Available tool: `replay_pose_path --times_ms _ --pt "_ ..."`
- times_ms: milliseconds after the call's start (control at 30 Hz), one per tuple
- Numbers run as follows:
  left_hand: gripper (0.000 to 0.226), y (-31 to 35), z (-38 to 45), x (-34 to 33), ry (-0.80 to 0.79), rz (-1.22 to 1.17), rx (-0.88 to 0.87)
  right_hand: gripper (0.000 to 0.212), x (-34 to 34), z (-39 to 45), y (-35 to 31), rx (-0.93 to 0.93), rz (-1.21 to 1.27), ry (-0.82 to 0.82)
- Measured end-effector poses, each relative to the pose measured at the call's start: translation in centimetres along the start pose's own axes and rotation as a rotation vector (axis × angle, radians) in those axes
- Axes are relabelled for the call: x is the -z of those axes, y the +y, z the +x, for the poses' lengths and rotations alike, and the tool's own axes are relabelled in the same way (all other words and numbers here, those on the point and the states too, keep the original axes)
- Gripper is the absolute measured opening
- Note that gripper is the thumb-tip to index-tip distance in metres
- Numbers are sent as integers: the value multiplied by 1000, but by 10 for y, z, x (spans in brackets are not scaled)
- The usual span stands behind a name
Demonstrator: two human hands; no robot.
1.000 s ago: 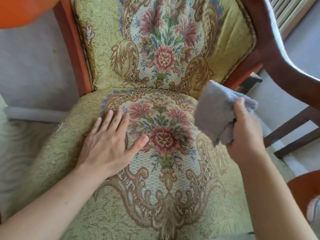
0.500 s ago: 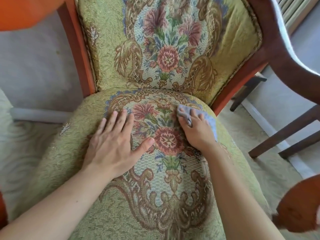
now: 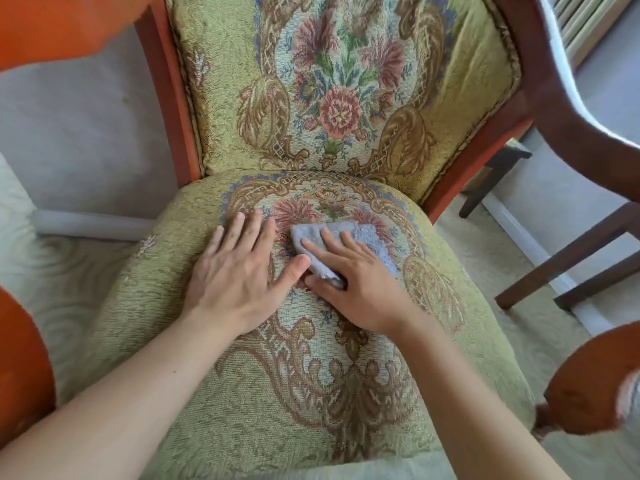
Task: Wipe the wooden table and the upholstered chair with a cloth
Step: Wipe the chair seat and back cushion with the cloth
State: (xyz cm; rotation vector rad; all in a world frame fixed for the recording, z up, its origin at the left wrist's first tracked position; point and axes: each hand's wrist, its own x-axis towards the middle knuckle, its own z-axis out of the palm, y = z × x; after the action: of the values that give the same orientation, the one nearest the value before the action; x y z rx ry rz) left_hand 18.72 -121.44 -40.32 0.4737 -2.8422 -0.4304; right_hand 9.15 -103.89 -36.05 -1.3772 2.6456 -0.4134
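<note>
Swept leftward across the seat since half a second ago, the right hand now presses a folded grey cloth onto the middle of the floral medallion, where a moment earlier it worked nearer the seat's right side, and a second ago it held the cloth up in the air. Its fingers lie straight and slightly spread over the top of the cloth, while the thumb tucks against the cloth's near edge, so the fabric is pinned flat rather than bunched. Just beside it, the left hand rests palm down on the cushion, fingers extended and close together, its thumb reaching toward the cloth and almost touching it; it has barely shifted. Both hands sit on the seat of the upholstered chair, a green-gold tapestry with red flowers framed in reddish wood, its backrest rising behind them. Beyond the chair's right side stands a darker wooden chair on pale carpet. Judging by the position, wiping of the seat is under way, with the front of the cushion and the backrest apparently yet to be covered. No wooden table is in view, so whether that part of the job is finished cannot be told.
</note>
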Motion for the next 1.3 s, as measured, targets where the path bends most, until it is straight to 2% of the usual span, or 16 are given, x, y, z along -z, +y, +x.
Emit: replay_pose_path --times_ms 133,233,300,367,467,533,600,667,767,833,900,967,1000,1133,1300 --pt "106 -1 -1 1 -11 5 -5 53 4 -38 0 95 59 -6" --pt "106 0 -2 2 -19 5 -2 31 13 -61 6 71 103 107" --pt "106 0 -3 2 -26 9 -2 13 22 -66 14 -54 222 270" --pt "105 0 -3 2 -25 4 -1 24 35 -66 27 -252 349 478" --pt "102 -1 -3 0 -27 5 1 21 59 -65 45 -532 583 799" --pt "102 -2 -2 -1 -25 10 -2 21 71 -63 57 -675 567 971" --pt "102 -2 -2 -2 -16 5 -3 24 70 -57 66 -697 504 1016" --pt "102 -2 -1 -3 -5 -2 -6 31 57 -46 69 -698 425 878" --pt "102 -3 -2 -3 3 -5 -7 31 27 -25 66 -620 439 442" --pt "102 -3 -2 -4 4 3 -7 54 20 -14 65 -601 316 238" --pt "102 -2 -2 -4 2 9 -6 74 22 -8 61 -573 360 188" --pt "103 -2 -1 -4 2 16 0 83 22 -3 61 -527 360 165" --pt "104 -1 -1 -4 1 21 2 82 21 -1 61 -505 301 145" --pt "108 0 -1 -4 -5 33 13 57 14 8 53 -370 151 84" --pt "108 -1 0 -4 6 31 8 52 3 3 27 -95 -15 30"
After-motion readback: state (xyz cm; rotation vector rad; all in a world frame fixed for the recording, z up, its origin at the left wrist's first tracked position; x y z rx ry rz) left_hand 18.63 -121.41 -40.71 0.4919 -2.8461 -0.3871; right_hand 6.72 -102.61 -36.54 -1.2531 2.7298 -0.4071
